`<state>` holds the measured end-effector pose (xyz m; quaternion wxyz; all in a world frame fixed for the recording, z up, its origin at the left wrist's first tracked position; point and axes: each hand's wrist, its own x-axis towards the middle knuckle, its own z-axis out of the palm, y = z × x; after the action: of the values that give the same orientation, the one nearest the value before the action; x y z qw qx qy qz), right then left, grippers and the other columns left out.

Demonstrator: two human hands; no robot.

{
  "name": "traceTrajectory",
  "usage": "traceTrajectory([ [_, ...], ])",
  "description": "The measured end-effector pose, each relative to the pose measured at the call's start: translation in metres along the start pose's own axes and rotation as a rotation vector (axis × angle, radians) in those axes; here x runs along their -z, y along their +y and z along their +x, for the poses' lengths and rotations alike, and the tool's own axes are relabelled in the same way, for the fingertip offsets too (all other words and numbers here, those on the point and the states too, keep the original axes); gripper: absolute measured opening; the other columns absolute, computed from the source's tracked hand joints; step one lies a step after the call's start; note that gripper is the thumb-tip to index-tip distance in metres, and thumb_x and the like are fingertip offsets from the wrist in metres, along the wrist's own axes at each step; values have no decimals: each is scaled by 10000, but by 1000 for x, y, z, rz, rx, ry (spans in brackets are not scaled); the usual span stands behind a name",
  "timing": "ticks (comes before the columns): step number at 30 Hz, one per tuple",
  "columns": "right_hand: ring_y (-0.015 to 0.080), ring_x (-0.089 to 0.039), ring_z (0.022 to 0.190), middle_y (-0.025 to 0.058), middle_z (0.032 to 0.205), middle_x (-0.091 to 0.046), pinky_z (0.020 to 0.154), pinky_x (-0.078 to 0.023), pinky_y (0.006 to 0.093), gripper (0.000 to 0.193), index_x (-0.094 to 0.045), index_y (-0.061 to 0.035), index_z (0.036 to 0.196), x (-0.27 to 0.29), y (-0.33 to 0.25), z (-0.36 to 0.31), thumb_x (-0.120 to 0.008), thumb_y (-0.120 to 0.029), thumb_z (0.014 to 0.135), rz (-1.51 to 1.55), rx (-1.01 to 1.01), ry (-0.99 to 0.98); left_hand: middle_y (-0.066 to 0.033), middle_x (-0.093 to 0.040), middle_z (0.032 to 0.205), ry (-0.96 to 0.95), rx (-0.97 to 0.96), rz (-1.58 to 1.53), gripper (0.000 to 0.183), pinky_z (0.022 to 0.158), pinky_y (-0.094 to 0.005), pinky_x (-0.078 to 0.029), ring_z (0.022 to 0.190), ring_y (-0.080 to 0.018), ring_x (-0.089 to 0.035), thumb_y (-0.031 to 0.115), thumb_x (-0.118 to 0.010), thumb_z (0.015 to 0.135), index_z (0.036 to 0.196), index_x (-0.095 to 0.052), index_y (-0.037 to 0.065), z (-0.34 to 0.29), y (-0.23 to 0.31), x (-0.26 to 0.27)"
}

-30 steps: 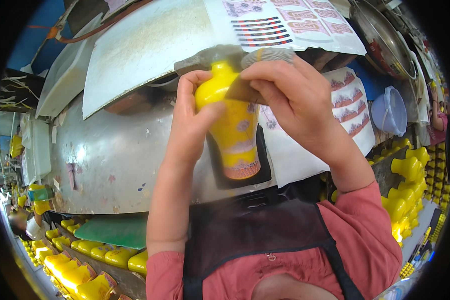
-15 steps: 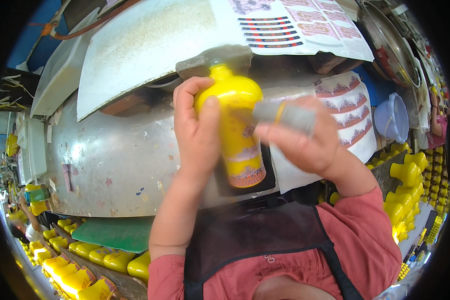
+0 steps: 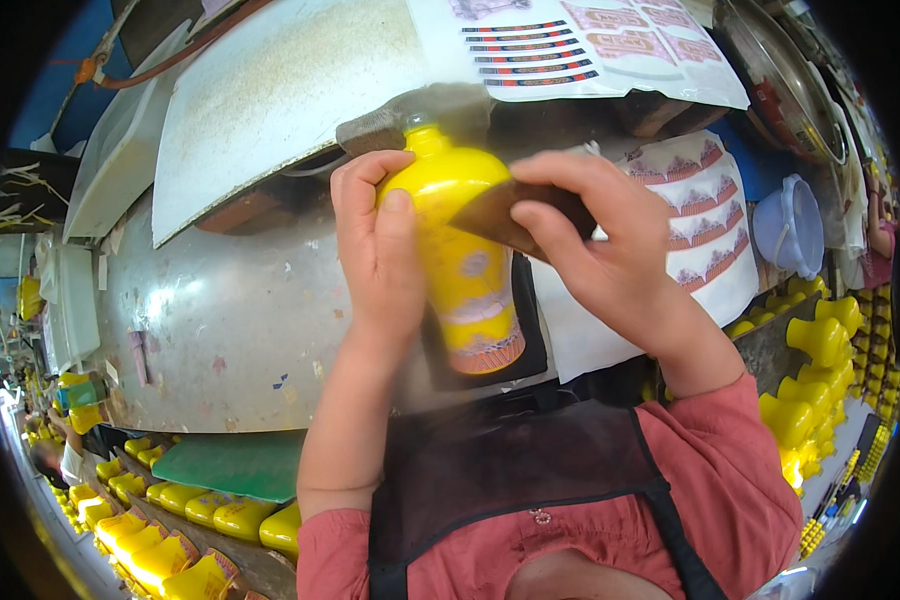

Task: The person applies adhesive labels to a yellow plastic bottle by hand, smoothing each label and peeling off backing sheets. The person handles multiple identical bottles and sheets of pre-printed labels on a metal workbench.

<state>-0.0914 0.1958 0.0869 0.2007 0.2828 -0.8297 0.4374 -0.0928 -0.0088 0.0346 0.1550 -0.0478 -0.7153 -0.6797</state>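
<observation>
A glossy yellow vase [image 3: 452, 185] lies on its side with its neck pointing away from me. Purple decal patterns mark its body, and a reddish decal band circles its base. My left hand [image 3: 378, 235] is closed around the vase's left shoulder, thumb on top. In my right hand [image 3: 615, 225] is a dark brown flat scraper [image 3: 505, 215], pinched between thumb and fingers. Its edge meets or hovers just over the vase's right side; I cannot tell which. A black pad [image 3: 533, 330] lies beneath the vase, and a greyish block [image 3: 370, 130] is by the neck.
Sheets of reddish decals [image 3: 695, 205] lie to the right, beside a pale blue bucket [image 3: 788, 228]. Further printed sheets [image 3: 530, 50] and a white board [image 3: 290, 80] are at the back. Yellow vases [image 3: 815, 340] crowd both sides. A green board [image 3: 232, 465] sits at lower left.
The grey, yellow-banded thing seen in my right hand earlier shows now as a dark brown flat face. That hand has turned and shifted slightly. The left hand still grips the vase.
</observation>
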Motion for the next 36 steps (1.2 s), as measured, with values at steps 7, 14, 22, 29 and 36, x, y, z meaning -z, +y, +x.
traceTrajectory([
  [7,313,-674,761,121,907,-703,673,-539,377,205,-714,-61,1079,-5,11,13,-745,-72,876,59,-55,71,-107,-520,1167,8,70,145,320,1023,-345,-417,1092,-217,-525,217,-584,954,1195,-585,7,-5,8,-4],
  [14,260,-693,825,65,962,-729,675,-560,351,398,-742,-95,1080,-3,3,-11,-880,-70,707,-317,414,130,-98,-534,1172,33,102,-20,287,1011,-342,-429,1105,-199,-530,216,-581,971,1177,-601,18,-5,3,-4],
  [22,237,-600,688,31,802,-634,597,-479,350,344,-749,-157,1034,-4,-2,-22,-819,-65,710,-237,224,42,-73,-624,1145,53,199,-419,260,927,-294,-515,1002,-139,-614,207,-499,1066,1234,-576,25,-6,15,-7],
  [29,283,-695,799,99,951,-739,682,-544,352,342,-726,-80,1177,-6,0,-15,-808,-84,845,-48,125,-90,-84,-551,1168,30,164,-1,259,956,-324,-466,1069,-192,-564,177,-615,955,1153,-623,11,5,12,-6],
  [36,128,-680,920,61,1016,-721,806,-543,261,238,-699,-23,1157,-3,25,-10,-737,-50,924,132,-188,89,-88,-682,1111,12,223,-311,214,898,-299,-538,978,-152,-663,134,-552,1018,1201,-599,34,3,5,-5],
])
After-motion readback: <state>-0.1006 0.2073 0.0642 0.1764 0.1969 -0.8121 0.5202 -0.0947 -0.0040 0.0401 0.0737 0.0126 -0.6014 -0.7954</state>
